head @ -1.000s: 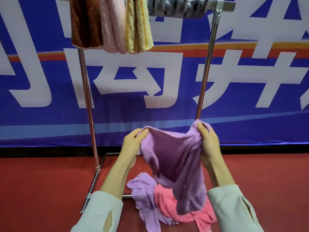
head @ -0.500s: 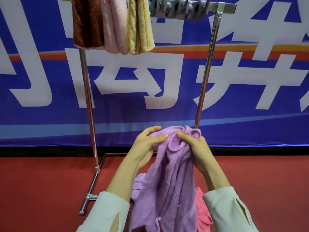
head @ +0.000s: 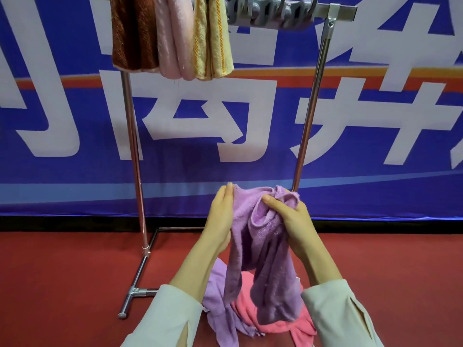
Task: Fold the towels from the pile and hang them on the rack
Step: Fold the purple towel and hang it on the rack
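Head view: a person in pale sleeves holds a purple towel (head: 265, 259) up between both hands, in front of a metal rack (head: 132, 146). The right hand (head: 293, 221) is clenched around a bunched upper corner of the cloth, with the thumb pressed into the folds. The left hand (head: 220, 216) grasps the opposite edge. Its fingers lie nearly straight up along the fabric and its thumb is hidden behind it. The towel's top edge runs from one hand to the other, and the rest hangs crumpled below them in two uneven lengths between the forearms.

Directly beneath the hands, on the red floor (head: 62, 284), lies what is left of the pile: a lilac towel (head: 218, 304) under the left forearm and a pink towel (head: 275, 324) beside it towards the right forearm. The hanging purple cloth overlaps both.

Above and beyond the left hand, three folded towels hang side by side on the rack's top bar: a brown towel (head: 132, 33), a pale pink towel (head: 175, 38) and a yellow towel (head: 213, 38). Grey clips (head: 270, 13) line the bar above the right hand. A blue banner (head: 250, 121) with large white characters fills the background.
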The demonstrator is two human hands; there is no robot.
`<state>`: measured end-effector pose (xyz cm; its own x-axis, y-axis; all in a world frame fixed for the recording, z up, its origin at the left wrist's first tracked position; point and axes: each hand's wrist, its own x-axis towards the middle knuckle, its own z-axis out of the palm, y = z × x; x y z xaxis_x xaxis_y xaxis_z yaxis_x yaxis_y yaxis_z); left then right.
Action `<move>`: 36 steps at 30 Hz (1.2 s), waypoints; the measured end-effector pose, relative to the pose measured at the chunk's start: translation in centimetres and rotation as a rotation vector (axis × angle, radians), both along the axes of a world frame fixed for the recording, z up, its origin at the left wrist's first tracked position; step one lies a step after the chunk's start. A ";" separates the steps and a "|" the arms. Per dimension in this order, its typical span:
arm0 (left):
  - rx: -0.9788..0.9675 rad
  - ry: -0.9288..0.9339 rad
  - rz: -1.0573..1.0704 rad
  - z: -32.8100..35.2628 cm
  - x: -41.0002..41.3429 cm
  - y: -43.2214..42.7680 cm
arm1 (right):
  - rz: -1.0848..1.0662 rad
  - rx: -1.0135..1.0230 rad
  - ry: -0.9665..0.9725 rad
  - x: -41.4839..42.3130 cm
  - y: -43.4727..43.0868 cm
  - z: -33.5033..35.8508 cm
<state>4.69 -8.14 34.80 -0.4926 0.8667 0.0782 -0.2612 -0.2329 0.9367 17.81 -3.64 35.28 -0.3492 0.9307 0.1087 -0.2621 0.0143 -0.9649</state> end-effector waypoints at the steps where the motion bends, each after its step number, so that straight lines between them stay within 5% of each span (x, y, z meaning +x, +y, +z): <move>1: -0.010 -0.073 -0.123 -0.2 -0.1 0.0 | 0.004 0.000 0.011 0.0 0.0 0.0; 5: -0.078 0.097 -0.457 -0.7 -0.4 -1.1 | 0.018 0.000 0.015 0.2 0.0 0.2; 11: -0.107 0.388 -0.154 -0.8 -0.1 -0.7 | 0.044 -0.011 -0.036 0.2 0.1 -0.2; 16: -0.227 0.302 0.159 -0.3 0.1 -0.6 | -0.058 0.015 -0.128 -0.1 0.5 -0.6; 19: -0.091 0.109 -0.124 0.0 0.2 -1.1 | -0.098 -0.009 -0.132 -0.4 0.9 -0.9; 22: -0.096 0.273 -0.374 -0.1 0.8 -1.8 | -0.034 -0.011 -0.111 -0.4 0.7 -0.7; 30: -0.042 0.008 -0.042 0.6 0.9 -1.6 | 0.047 0.136 -0.090 0.5 0.7 -0.9; 36: -0.039 -0.165 0.176 1.5 0.0 -1.6 | 0.053 0.185 -0.267 1.3 1.2 -1.6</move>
